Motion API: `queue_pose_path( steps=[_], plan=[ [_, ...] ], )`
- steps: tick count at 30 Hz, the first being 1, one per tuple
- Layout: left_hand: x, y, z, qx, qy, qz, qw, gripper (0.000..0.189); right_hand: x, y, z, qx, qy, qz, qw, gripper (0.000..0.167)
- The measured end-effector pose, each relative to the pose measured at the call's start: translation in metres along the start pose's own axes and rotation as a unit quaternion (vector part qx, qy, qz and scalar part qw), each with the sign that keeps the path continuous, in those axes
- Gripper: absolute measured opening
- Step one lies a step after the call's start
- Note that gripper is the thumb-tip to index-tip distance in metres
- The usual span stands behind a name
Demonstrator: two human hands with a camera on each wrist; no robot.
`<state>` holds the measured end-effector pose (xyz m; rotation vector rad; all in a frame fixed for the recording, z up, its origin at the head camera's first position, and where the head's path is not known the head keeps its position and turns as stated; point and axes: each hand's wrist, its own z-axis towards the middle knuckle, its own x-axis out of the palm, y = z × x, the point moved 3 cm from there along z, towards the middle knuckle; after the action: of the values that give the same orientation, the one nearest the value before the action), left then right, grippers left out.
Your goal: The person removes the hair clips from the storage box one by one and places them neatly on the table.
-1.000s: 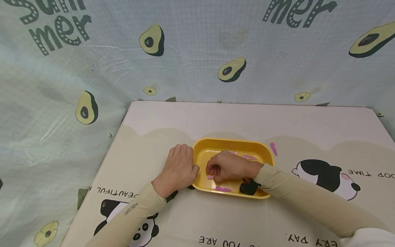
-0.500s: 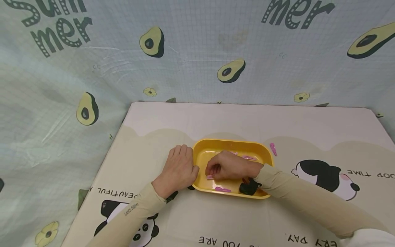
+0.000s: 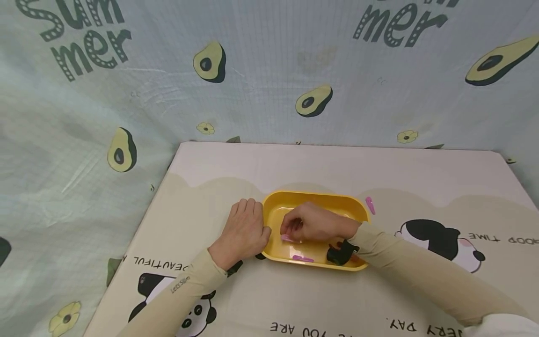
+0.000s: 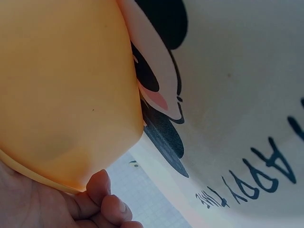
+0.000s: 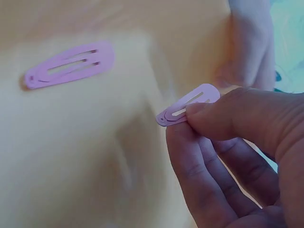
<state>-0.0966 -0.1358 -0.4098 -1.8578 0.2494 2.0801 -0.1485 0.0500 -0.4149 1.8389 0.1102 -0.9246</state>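
Over the left part of the yellow tray [image 3: 275, 253], my right hand [image 3: 313, 222] pinches a pink snap hair clip [image 5: 176, 110] between thumb and fingertips. The clip is held tilted, its slotted end partly covered by the thumb. Another pink hair clip [image 5: 71, 65] lies flat on the tray floor, nearer the front wall in the head view. At the tray's left end my left hand [image 3: 243, 228] holds the rim. In the left wrist view, its curled fingers [image 4: 98, 183] lie against the tray's edge.
A third pink hair clip [image 3: 370, 205] lies on the patterned tablecloth [image 3: 261, 161], just outside the tray's back right corner. Under my right wrist is a dark object [image 3: 339, 253], its kind unclear. A printed curtain [image 3: 261, 65] hangs behind the table.
My right hand has raised the pinched hair clip slightly. Clips seen earlier at the back of the tray are now hidden by that hand. My left hand stays at the rim.
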Motion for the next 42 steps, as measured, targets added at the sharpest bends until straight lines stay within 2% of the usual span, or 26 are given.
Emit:
queue_pose_path(
  steps=[5,12,15,26,34,42],
  plan=[
    [0.002,0.000,0.001,-0.002,0.005,-0.003,1.0000,0.021,-0.009,0.001,-0.003,-0.004,-0.013,0.007,0.9999,0.012],
    [0.005,0.001,0.001,-0.014,0.029,-0.009,0.9994,0.022,-0.022,0.001,-0.014,-0.001,-0.037,0.029,0.9989,0.010],
    [0.006,0.002,0.002,-0.016,0.032,-0.007,0.9994,0.023,-0.029,0.003,-0.020,-0.010,-0.057,0.036,0.9977,0.009],
    [0.005,0.004,0.003,-0.017,0.038,-0.005,0.9991,0.022,-0.051,-0.003,-0.044,0.008,-0.129,0.065,0.9896,0.013],
    [0.002,0.002,0.004,-0.016,0.035,-0.010,0.9992,0.021,-0.069,-0.013,-0.064,0.044,-0.185,0.079,0.9786,0.015],
    [0.001,-0.002,0.003,-0.008,0.024,-0.008,0.9996,0.021,-0.085,-0.028,-0.092,0.120,-0.244,0.077,0.9593,0.013]
  ],
)
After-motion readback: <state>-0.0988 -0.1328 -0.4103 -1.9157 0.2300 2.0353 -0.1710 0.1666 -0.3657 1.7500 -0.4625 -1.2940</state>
